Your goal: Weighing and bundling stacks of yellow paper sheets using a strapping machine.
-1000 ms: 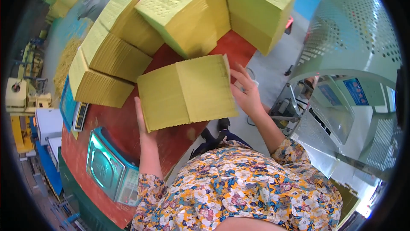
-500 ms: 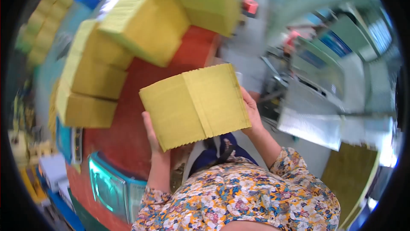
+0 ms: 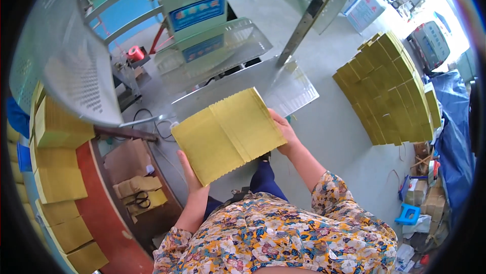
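Far-left stacks: yellow paper bundles [image 3: 55, 183] piled along the left edge, on and beside a red table [image 3: 104, 213].
Under the table: an open cardboard box [image 3: 126, 160] and, nearer, a pair of black scissors [image 3: 137, 200] lying on yellow sheets.
Left hand: the left hand [image 3: 191, 175] comes up from the lower edge and clasps the near-left edge of the yellow stack; the palm and thumb show beside the edge, while the fingers go behind the stack and are hidden, so how far they curl cannot be told.
Held thing: a thick stack of yellow sheets [image 3: 228, 133], two bundles side by side with a seam between them, held flat and tilted in front of the chest, between the two hands, above the grey floor.
Right hand: the right hand [image 3: 284, 133] presses the right edge of the stack, fingers curled against its side and wrapped under it, gripping it.
Machine: a pale green machine [image 3: 195, 15] with a clear perforated guard [image 3: 212, 46] stands far, beyond the held stack.
Right pile: a tall pile of yellow bundles [image 3: 387, 89] stands on the floor, well apart to the right.
Near right: a small blue stool [image 3: 408, 214] among boxes and scraps.
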Tool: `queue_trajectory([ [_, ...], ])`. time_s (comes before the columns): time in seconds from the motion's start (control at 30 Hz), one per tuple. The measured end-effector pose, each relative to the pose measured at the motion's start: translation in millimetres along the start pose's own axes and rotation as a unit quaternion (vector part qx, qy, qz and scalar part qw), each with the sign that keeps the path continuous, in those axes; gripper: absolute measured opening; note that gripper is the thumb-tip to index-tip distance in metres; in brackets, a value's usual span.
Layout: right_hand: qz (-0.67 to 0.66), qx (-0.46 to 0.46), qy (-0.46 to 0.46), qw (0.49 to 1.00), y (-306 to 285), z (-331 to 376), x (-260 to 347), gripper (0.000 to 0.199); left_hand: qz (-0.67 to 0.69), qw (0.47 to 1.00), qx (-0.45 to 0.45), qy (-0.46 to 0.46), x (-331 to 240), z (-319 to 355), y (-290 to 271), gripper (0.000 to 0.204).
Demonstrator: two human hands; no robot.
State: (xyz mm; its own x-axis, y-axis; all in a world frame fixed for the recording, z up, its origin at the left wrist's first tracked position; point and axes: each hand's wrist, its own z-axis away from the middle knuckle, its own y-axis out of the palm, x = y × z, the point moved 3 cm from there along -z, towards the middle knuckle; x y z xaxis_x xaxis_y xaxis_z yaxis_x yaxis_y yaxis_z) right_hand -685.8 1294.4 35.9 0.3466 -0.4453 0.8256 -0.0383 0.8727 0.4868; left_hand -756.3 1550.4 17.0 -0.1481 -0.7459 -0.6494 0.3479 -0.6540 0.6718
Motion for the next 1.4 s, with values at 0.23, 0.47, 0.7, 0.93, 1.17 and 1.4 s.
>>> queue_trajectory([
  [0.23, 0.087, 0.056, 0.006, 0.995, -128.8, -127.7, 70.8, 0.034, -0.035, 0.997, -0.028, 0.058, 107.5, -122.7, 78.0, 0.067],
  [0.47, 0.046, 0.050, 0.053, 0.996, -176.3, -164.2, 64.9, 0.037, -0.122, 0.992, -0.041, 0.010, 108.9, -145.4, 97.7, 0.066],
  [0.7, 0.037, 0.089, 0.066, 0.993, -184.3, -171.3, 78.0, 0.040, -0.186, 0.981, -0.018, -0.051, 90.5, -144.3, 107.2, 0.071],
  [0.93, 0.033, 0.081, 0.088, 0.992, -172.2, -160.0, 76.7, 0.042, -0.182, 0.982, -0.037, -0.043, 87.3, -140.4, 103.3, 0.070],
  [1.17, 0.067, 0.033, 0.097, 0.992, -171.0, -154.5, 89.4, 0.041, -0.194, 0.978, -0.032, -0.073, 94.7, -145.0, 93.3, 0.068],
  [1.4, 0.161, 0.028, 0.104, 0.981, -171.6, -160.5, 98.2, 0.038, -0.272, 0.956, -0.024, -0.110, 76.8, -151.8, 89.2, 0.062],
])
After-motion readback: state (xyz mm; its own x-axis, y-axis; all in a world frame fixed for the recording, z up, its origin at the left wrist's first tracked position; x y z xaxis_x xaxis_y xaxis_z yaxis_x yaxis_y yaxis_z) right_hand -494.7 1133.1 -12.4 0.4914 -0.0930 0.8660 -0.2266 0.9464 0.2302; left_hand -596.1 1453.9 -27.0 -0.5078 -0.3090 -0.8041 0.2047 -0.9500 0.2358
